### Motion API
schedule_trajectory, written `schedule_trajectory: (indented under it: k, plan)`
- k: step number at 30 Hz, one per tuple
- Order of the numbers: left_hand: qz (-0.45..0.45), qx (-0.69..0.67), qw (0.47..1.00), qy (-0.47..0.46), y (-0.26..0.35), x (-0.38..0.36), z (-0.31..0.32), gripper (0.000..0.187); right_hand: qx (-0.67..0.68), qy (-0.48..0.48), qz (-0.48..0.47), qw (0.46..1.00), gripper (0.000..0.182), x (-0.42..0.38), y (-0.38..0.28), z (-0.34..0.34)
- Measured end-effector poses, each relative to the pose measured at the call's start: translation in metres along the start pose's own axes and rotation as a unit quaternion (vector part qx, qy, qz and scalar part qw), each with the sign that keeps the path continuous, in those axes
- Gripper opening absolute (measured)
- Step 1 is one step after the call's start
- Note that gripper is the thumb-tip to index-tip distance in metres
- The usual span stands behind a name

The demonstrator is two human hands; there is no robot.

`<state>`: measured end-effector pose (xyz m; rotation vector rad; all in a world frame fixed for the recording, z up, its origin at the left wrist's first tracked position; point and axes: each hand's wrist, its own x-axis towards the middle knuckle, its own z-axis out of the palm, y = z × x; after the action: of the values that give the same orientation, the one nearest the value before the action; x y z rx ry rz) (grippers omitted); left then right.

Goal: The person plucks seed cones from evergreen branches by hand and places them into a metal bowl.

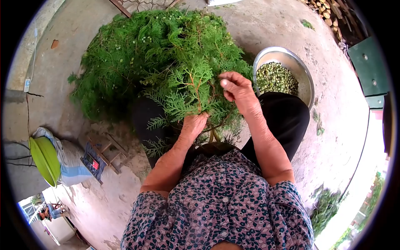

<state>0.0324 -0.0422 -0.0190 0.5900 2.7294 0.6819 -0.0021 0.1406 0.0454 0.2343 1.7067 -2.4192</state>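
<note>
The left grip (196, 124) is at the base of a sprig (196, 89), between the knees. The pile of branches (121, 58) lies on the floor (329, 112), ahead of the left grip and off to its left. Ahead and to the right of it is the right grip (241, 91), at the pile's right side. Right of the right grip stands the basin (308, 79), with cones (275, 77) in it. Farther right are the drawers (368, 66), with the firewood (327, 14) ahead of them. Well left of the left grip and nearer the body are the frame (110, 152), the sack (71, 158) and, outermost, the tub (45, 160).

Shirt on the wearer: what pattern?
Small floral print, dark teal on pinkish mauve, on the shirt; shows best in the head view.
</note>
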Motion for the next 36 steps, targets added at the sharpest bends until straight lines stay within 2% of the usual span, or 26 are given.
schedule_trajectory:
  k: [1,2,3,4,5,6,7,8,10,11,13,15,17,19,20,22,23,26,27,29,31,32,33,34,35,36]
  plan:
    - [0.000,0.000,1.000,0.000,0.002,0.001,-0.001,0.035,-0.111,0.029,0.009,0.993,0.025,-0.005,-0.013,0.012]
    - [0.017,0.101,0.993,-0.056,0.005,0.002,-0.003,0.036,-0.247,0.040,-0.088,0.964,0.028,-0.001,-0.006,0.011]
    - [0.034,0.201,0.973,-0.112,0.006,0.003,-0.004,0.036,-0.375,0.049,-0.182,0.907,0.030,0.004,0.004,0.010]
    - [0.063,0.246,0.963,-0.093,0.006,0.000,-0.002,0.037,-0.423,0.075,-0.234,0.872,0.031,0.008,0.011,0.012]
    - [0.062,0.246,0.963,-0.092,0.006,0.000,0.000,0.037,-0.424,0.075,-0.234,0.872,0.031,0.009,0.015,0.011]
    - [0.031,0.109,0.993,-0.040,0.005,-0.001,0.001,0.035,-0.437,0.076,-0.247,0.861,0.032,0.009,0.017,0.012]
    - [0.013,0.040,0.999,-0.014,0.005,-0.001,0.001,0.034,-0.451,0.077,-0.261,0.850,0.032,0.008,0.017,0.013]
    - [-0.001,-0.031,0.999,0.014,0.004,-0.001,0.001,0.033,-0.420,0.105,-0.240,0.869,0.029,0.005,0.015,0.018]
    - [0.087,0.184,0.979,0.029,0.003,-0.001,-0.002,0.028,-0.386,0.113,-0.226,0.887,0.026,0.003,0.017,0.019]
    - [0.087,0.184,0.979,0.029,0.003,-0.002,-0.005,0.028,-0.351,0.122,-0.212,0.904,0.023,0.002,0.019,0.019]
    - [0.079,0.084,0.993,0.013,0.005,-0.004,-0.011,0.019,-0.321,0.136,-0.218,0.912,0.014,0.004,0.022,0.017]
    - [0.079,0.074,0.994,0.011,0.008,-0.005,-0.014,0.018,-0.155,0.101,-0.066,0.980,0.011,0.003,0.021,0.010]
    - [0.080,0.063,0.995,0.009,0.009,-0.004,-0.013,0.018,-0.104,0.082,-0.046,0.990,0.008,0.000,0.017,0.008]
    - [0.073,-0.082,0.988,0.111,0.010,-0.004,-0.011,0.016,0.080,0.076,-0.022,0.994,0.006,0.001,0.012,0.003]
    - [0.074,-0.082,0.988,0.111,0.010,-0.004,-0.014,0.016,0.103,0.057,-0.031,0.993,0.005,0.002,0.012,-0.002]
    - [0.072,0.126,0.989,-0.039,0.012,-0.004,-0.022,0.024,0.165,0.048,-0.021,0.985,0.006,0.000,0.007,-0.005]
    - [0.073,0.126,0.989,-0.039,0.011,-0.003,-0.019,0.024,0.227,0.038,-0.010,0.973,0.009,-0.002,0.002,-0.006]
    - [0.047,0.115,0.991,-0.041,0.011,-0.001,-0.014,0.032,0.275,0.060,0.003,0.960,0.011,-0.003,-0.001,-0.012]
    - [0.032,0.134,0.987,-0.084,0.012,0.001,-0.015,0.035,0.303,0.075,0.007,0.950,0.010,-0.004,0.001,-0.014]
    - [0.018,0.154,0.980,-0.127,0.006,0.001,-0.008,0.038,0.247,0.109,-0.008,0.963,0.012,-0.004,0.001,-0.014]
    - [0.132,0.144,0.979,0.060,-0.011,-0.003,0.009,0.042,0.040,0.109,-0.031,0.993,0.013,-0.001,-0.001,-0.015]
    - [0.133,0.144,0.979,0.060,-0.013,-0.002,0.013,0.042,0.041,0.110,-0.031,0.993,0.013,0.001,0.001,-0.014]
    - [0.166,0.164,0.967,0.106,-0.013,-0.001,0.017,0.022,-0.117,0.142,-0.104,0.977,0.018,0.005,0.005,-0.013]
    - [0.184,0.173,0.959,0.129,-0.012,0.000,0.017,0.012,-0.272,0.169,-0.174,0.931,0.023,0.010,0.009,-0.012]
    - [0.200,0.182,0.951,0.152,-0.011,0.000,0.017,0.005,-0.418,0.190,-0.239,0.856,0.028,0.013,0.013,-0.010]
    - [0.192,0.171,0.955,0.148,-0.009,-0.002,0.017,0.004,-0.425,0.197,-0.216,0.857,0.029,0.014,0.017,-0.009]
